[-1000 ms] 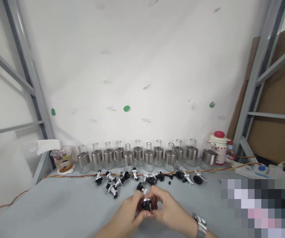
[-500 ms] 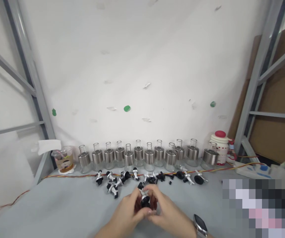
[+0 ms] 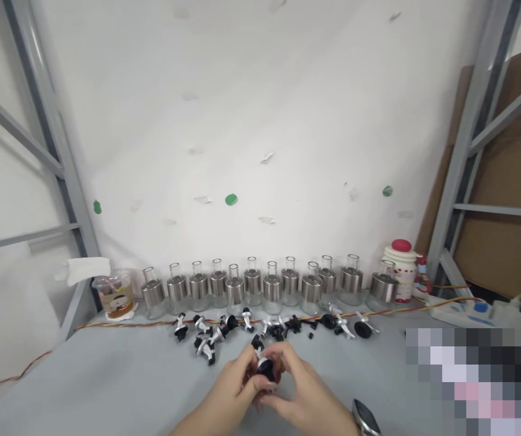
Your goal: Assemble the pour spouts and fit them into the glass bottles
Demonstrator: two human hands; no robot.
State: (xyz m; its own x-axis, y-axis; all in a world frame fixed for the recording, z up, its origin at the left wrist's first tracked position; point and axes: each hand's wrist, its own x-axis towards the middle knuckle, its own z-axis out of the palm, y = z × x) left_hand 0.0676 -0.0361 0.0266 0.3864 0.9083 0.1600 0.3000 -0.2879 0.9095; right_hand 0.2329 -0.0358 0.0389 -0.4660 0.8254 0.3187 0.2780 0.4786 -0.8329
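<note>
Near the front of the grey table, a silver-and-black bottle pourer (image 3: 265, 367) is held between my two hands. My left hand (image 3: 235, 380) is closed on it, with the thumb across its black stopper end. My right hand (image 3: 297, 378) curls around its other side, index finger by the silver collar and thumb lower down. The fingers partly hide the pourer. Beyond them lie several more pourers, among them one pourer (image 3: 205, 349) to the left and another pourer (image 3: 342, 325) to the right.
A row of glass bottles with metal sleeves (image 3: 271, 283) stands along the wall. A twisted cable (image 3: 142, 324) runs in front of them. At the left is a drink cup (image 3: 115, 297); at the right are a red-topped white jar (image 3: 400, 272) and a power strip (image 3: 455, 311).
My left thumb has slid further over the pourer's black end. My right thumb has dropped away from it a little. The pourer has turned slightly; the loose pourers and bottles stay put.
</note>
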